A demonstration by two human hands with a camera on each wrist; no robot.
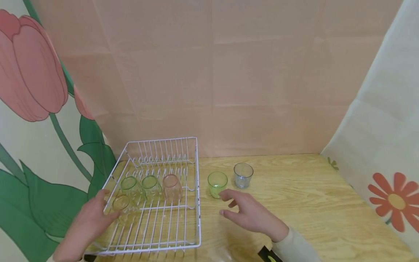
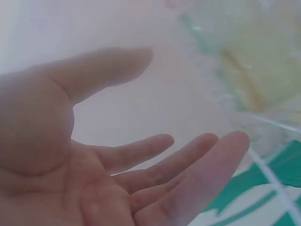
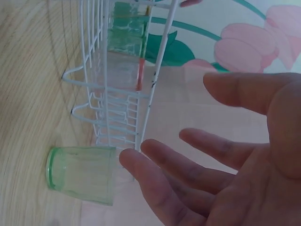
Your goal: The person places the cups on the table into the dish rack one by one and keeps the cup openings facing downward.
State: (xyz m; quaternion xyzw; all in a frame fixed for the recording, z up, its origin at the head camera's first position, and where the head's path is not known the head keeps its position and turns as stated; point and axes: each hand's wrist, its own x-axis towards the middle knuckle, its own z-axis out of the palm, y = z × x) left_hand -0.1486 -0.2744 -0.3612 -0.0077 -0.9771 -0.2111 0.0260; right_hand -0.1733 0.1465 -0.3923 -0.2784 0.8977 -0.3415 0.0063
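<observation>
My left hand (image 1: 90,220) hovers at the left side of a white wire dish rack (image 1: 199,218), its thumb near an amber glass (image 1: 121,204); the palm looks bare in the left wrist view. That glass stands upside down in the rack, as do two green glasses (image 1: 130,187) and a pink glass (image 1: 172,187) in a row behind it. To the right of the rack, a light green glass (image 1: 216,182) stands upright on the table. Close in front of it is my right hand (image 1: 247,213), fingers spread and holding nothing. Whether its fingertips touch the glass, I cannot tell.
A clear bluish glass (image 1: 243,176) stands upright behind and right of the light green one. The wood-patterned table (image 1: 294,189) stretches to the right. A plain pinkish backdrop (image 1: 229,91) rises behind, and flower-printed cloths hang at both sides.
</observation>
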